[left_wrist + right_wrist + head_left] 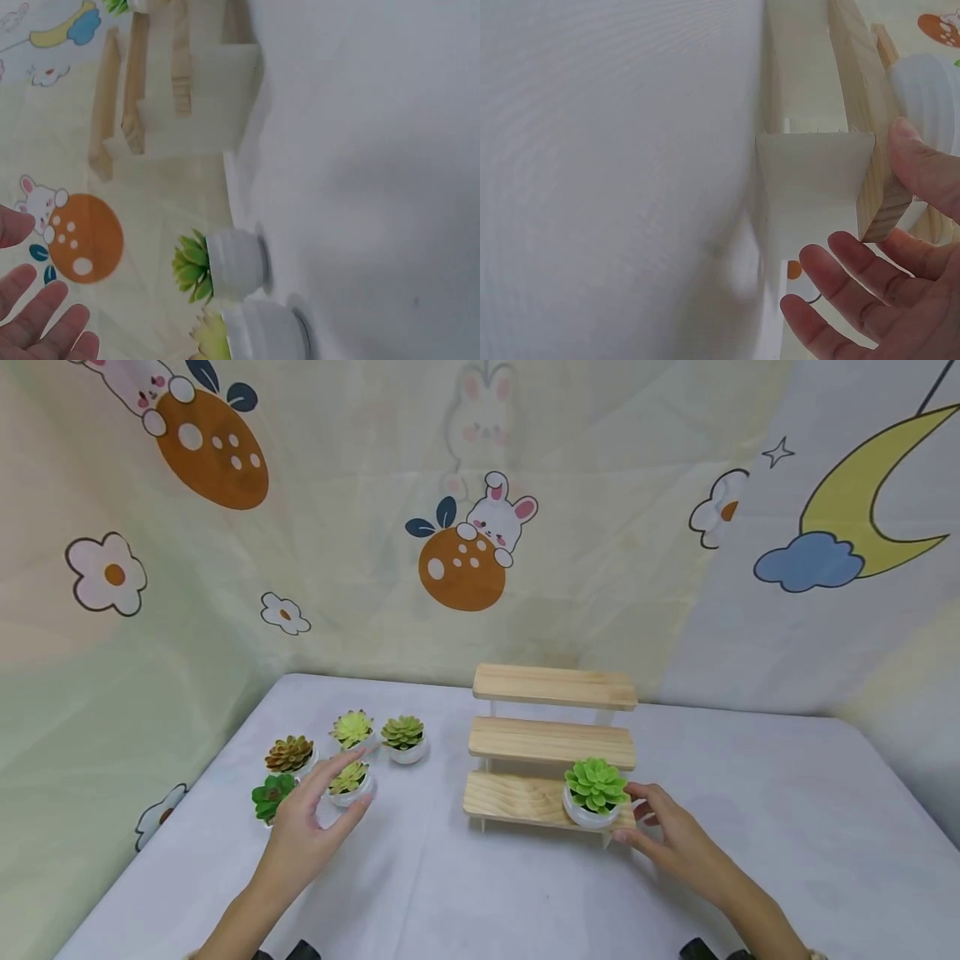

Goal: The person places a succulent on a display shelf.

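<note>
My left hand (309, 828) hovers over several small potted succulents, thumb and fingers spread and holding nothing. Beneath and around it stand a yellow-green succulent (348, 777), a dark green one (272, 797), a brownish one (289, 752) and a pale lime one (351, 727). Farther right sits an olive-green succulent (403, 734) in a white pot. A bright green succulent (596, 783) stands upright on the bottom tier of a wooden stepped shelf (517, 797), at its right end. My right hand (678, 842) is beside that pot (928, 94), thumb at the tier's edge, other fingers loosely spread.
The shelf's middle tier (551, 742) and top tier (555, 685) rise behind the bottom one, on pale supports (817, 180). A white cloth (450, 893) covers the table. Behind it hangs a printed curtain (360, 543) with rabbits, flowers and a moon.
</note>
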`<act>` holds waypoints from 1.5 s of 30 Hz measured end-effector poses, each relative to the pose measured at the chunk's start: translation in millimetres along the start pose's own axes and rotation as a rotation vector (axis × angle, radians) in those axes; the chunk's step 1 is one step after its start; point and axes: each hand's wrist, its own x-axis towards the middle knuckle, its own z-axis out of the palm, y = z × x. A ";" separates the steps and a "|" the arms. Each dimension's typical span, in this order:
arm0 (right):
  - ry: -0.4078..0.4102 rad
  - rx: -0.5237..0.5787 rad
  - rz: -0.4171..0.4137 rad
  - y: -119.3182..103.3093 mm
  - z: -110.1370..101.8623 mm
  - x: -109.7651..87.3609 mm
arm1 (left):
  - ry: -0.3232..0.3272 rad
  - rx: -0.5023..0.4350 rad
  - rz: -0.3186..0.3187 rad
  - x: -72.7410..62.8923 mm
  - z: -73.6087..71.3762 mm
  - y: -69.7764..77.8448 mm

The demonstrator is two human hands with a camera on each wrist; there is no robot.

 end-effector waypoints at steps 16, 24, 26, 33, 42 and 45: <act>-0.011 0.008 0.013 -0.8 -1.7 0.5 | 0.079 0.132 -0.084 -7.9 -43.3 -37.6; -0.007 0.013 0.001 -0.3 -1.5 -0.3 | 0.019 0.144 -0.112 -10.7 -58.5 -58.7; -0.006 0.016 -0.001 0.2 -1.2 -0.4 | -0.005 0.143 -0.127 -11.7 -61.0 -64.1; -0.004 0.025 0.000 0.1 -0.8 -0.8 | -0.093 0.097 -0.190 -15.8 -65.6 -81.6; -0.003 0.040 0.002 -0.1 0.0 -1.6 | -0.256 -0.004 -0.408 -18.7 -69.0 -99.6; -0.011 0.045 0.011 -0.1 -0.2 -1.7 | -0.309 -0.060 -0.479 -19.2 -70.4 -105.3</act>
